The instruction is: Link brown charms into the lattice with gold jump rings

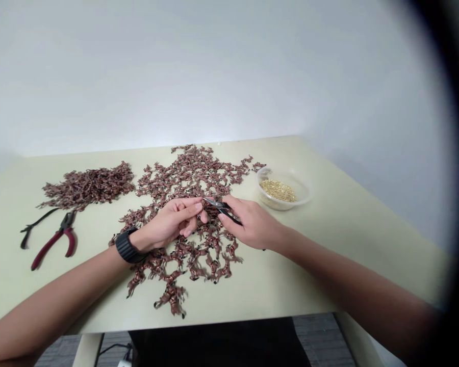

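Evidently the close work is at the pliers' tips. The right hand (252, 221) is closed round the black-handled pliers (219, 205), whose tips point toward the left hand (178, 219). That hand has its thumb and forefinger pinched on a small piece (205, 205) right at those tips; whether it is a whole figure or only a join is too small to tell. Both hands are above the middle of a wide spread of brown figures (213, 267) on the worktop (290, 290).

The step in hand looks like gripping or bending something fine on that piece, perhaps one of the gold bits (278, 191), which lie in the clear bowl (309, 196) beyond the right hand. As I judge it, the next move calls for a firm left pinch and a short, measured squeeze on the pliers, with the tips kept from slipping.

To the left, a denser heap (87, 187) of like figures lies beyond the red pliers (48, 250), which rest untouched.
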